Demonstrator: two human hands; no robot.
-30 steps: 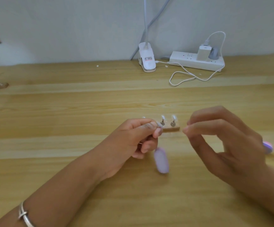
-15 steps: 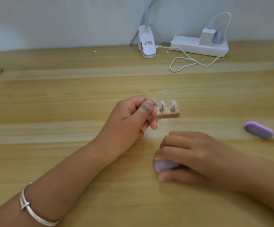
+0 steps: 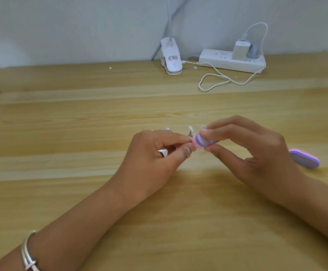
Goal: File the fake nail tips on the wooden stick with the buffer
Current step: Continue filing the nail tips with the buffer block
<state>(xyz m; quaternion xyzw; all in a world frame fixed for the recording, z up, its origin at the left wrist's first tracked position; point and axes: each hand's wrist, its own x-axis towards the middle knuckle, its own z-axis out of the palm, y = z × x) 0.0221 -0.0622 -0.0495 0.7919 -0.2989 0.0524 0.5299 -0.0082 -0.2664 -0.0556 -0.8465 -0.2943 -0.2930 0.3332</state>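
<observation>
Watching from beside the table point(image 3: 81, 133), both hands are up close together over the middle of it. The right hand point(image 3: 257, 153) has a little purple and pink buffer point(image 3: 200, 142) pinched between thumb and fingertips. The other fingers are loosely bent, and the buffer's rounded end points at the left hand point(image 3: 155, 153). That end is touching or just beside the left thumb and forefinger.

The left hand is curled up tight, thumb and forefinger pinched together on the stick. The wood itself is hidden behind fingers and buffer, so I only see the nail tips point(image 3: 190, 127) poking up above the knuckles, on small metal posts. They're clear and kinda blurry. Can't tell if the buffer is actually on a tip or just next to one. Something small and white shows inside the curled left fingers, no idea what.

A bracelet point(image 3: 29, 253) sits on the left wrist. A second buffer point(image 3: 304, 158) lies flat on the table off to the right, apart from the hands. Along the wall there's a white lamp clip point(image 3: 171, 61) and a power strip point(image 3: 231, 61) with a charger point(image 3: 240, 50) plugged in, and its cable point(image 3: 218, 81) loops on the wood.
</observation>
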